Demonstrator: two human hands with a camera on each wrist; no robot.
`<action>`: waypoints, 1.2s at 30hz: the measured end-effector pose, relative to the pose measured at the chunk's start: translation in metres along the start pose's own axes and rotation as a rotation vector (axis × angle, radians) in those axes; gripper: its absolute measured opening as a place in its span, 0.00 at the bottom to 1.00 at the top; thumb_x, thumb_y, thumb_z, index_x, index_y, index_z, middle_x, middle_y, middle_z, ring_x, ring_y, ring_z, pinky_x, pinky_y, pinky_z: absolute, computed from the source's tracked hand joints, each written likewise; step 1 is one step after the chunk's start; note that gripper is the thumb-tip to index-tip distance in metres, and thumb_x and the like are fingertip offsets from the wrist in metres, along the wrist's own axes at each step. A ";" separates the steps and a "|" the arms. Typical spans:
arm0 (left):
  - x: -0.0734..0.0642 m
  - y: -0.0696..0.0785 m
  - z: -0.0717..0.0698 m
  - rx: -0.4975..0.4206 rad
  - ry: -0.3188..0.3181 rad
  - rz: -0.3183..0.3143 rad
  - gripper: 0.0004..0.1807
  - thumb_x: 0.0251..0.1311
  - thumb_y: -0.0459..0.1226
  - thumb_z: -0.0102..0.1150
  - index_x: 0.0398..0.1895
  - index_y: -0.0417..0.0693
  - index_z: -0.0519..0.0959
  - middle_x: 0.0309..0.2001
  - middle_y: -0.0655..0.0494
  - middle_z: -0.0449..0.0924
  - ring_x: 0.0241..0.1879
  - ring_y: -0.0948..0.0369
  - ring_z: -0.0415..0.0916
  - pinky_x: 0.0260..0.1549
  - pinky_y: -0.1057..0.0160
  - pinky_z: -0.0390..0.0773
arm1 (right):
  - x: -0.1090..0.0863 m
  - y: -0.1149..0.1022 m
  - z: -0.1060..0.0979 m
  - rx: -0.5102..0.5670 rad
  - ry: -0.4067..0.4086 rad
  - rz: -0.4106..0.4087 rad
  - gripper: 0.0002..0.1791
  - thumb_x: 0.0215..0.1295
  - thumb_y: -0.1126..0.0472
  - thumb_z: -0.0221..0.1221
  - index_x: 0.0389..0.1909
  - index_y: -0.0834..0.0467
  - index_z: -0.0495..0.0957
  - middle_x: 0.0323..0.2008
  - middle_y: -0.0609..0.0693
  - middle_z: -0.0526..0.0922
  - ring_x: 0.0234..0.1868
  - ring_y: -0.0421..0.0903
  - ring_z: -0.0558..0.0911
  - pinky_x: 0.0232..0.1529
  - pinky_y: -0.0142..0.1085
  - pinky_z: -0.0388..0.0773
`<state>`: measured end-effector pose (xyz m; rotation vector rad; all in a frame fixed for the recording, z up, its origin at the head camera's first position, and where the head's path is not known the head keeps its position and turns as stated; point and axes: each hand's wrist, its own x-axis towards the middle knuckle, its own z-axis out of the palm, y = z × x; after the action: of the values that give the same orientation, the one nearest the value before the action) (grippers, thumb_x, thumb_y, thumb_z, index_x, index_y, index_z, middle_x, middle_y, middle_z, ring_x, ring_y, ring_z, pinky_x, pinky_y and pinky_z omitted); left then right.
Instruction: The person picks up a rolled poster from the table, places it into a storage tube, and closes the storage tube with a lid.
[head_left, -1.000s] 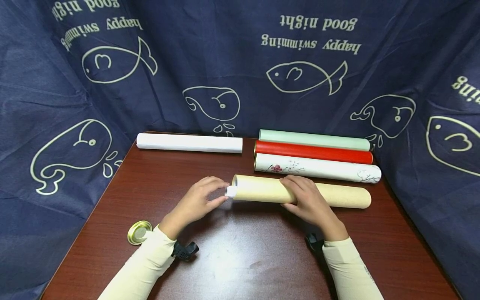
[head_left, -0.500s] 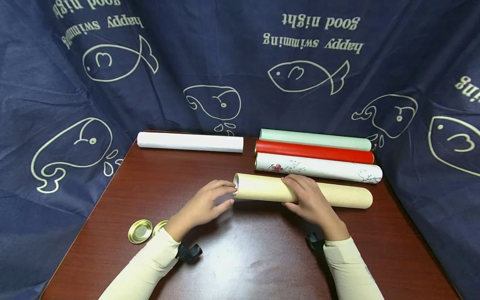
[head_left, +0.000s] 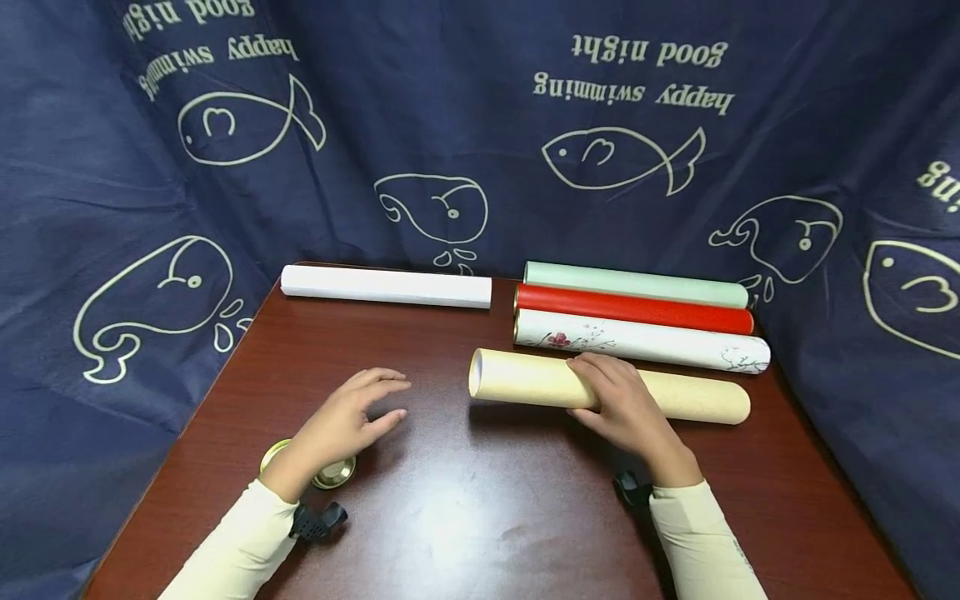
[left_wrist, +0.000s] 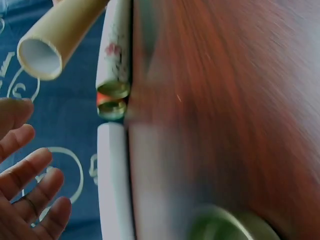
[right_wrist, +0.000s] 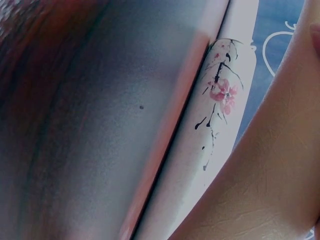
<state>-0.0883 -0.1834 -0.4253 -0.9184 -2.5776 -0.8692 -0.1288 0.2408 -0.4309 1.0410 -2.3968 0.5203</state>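
In the head view my right hand [head_left: 618,408] grips a pale yellow cardboard tube [head_left: 525,379] around its middle, thumb on the near side. The tube lies crosswise, and its left end is uncapped; the left wrist view shows that round opening with a whitish inside. My left hand [head_left: 341,425] holds nothing and hovers left of the tube, fingers spread and slightly bent. Under the left wrist and palm are two gold metal lids, one lid [head_left: 334,474] partly covered by the hand and another lid [head_left: 273,452] mostly hidden behind the wrist.
A white paper roll [head_left: 386,286] lies along the back left edge. Right of it, stacked toward me, are a mint green tube [head_left: 637,283], a red tube [head_left: 633,308] and a white blossom-print tube [head_left: 652,340]. A dark blue curtain [head_left: 465,100] surrounds the table [head_left: 420,500].
A white end that stuck out of the yellow tube's left opening went inside as my left hand pushed. Afterwards the left hand drew back leftward over the lids. My right hand keeps its grip.
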 end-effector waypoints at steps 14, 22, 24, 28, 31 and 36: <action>-0.048 -0.026 -0.013 0.054 -0.106 -0.160 0.29 0.55 0.44 0.74 0.59 0.44 0.79 0.54 0.53 0.77 0.56 0.51 0.73 0.52 0.45 0.75 | -0.014 0.002 0.003 -0.010 -0.008 0.013 0.41 0.37 0.62 0.78 0.59 0.61 0.75 0.54 0.58 0.78 0.57 0.59 0.75 0.58 0.56 0.67; -0.059 -0.026 -0.017 0.041 -0.133 -0.139 0.30 0.50 0.42 0.77 0.57 0.45 0.80 0.52 0.60 0.76 0.54 0.57 0.74 0.50 0.49 0.77 | -0.010 -0.001 0.004 -0.014 0.012 -0.005 0.42 0.35 0.62 0.78 0.58 0.62 0.76 0.53 0.59 0.79 0.55 0.60 0.76 0.55 0.56 0.69; -0.061 -0.026 -0.018 0.031 -0.148 -0.123 0.30 0.49 0.41 0.77 0.57 0.46 0.80 0.52 0.61 0.76 0.53 0.59 0.74 0.50 0.50 0.77 | -0.009 -0.001 0.004 -0.017 0.017 -0.004 0.42 0.35 0.63 0.78 0.58 0.62 0.76 0.53 0.59 0.79 0.55 0.59 0.76 0.56 0.57 0.69; -0.062 -0.028 -0.020 0.020 -0.196 -0.108 0.29 0.49 0.41 0.77 0.57 0.47 0.80 0.53 0.61 0.76 0.54 0.58 0.74 0.51 0.50 0.76 | -0.006 0.002 0.003 -0.016 0.030 -0.013 0.41 0.34 0.64 0.78 0.57 0.62 0.76 0.53 0.59 0.79 0.55 0.60 0.76 0.56 0.57 0.69; -0.065 -0.032 -0.021 -0.003 -0.240 -0.099 0.29 0.50 0.43 0.76 0.57 0.47 0.79 0.54 0.59 0.76 0.55 0.57 0.73 0.51 0.51 0.75 | -0.006 0.002 0.004 -0.009 0.036 -0.014 0.41 0.34 0.63 0.78 0.57 0.62 0.76 0.53 0.59 0.79 0.55 0.60 0.76 0.56 0.57 0.69; -0.069 -0.037 -0.021 -0.033 -0.264 -0.077 0.31 0.48 0.46 0.77 0.56 0.47 0.79 0.54 0.60 0.76 0.54 0.58 0.72 0.51 0.52 0.75 | -0.003 0.001 0.005 -0.006 0.034 -0.004 0.41 0.35 0.64 0.78 0.58 0.62 0.76 0.53 0.58 0.79 0.55 0.59 0.76 0.56 0.56 0.68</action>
<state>-0.0584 -0.2525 -0.4549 -1.0103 -2.8466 -0.8654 -0.1291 0.2411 -0.4369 1.0259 -2.3652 0.5244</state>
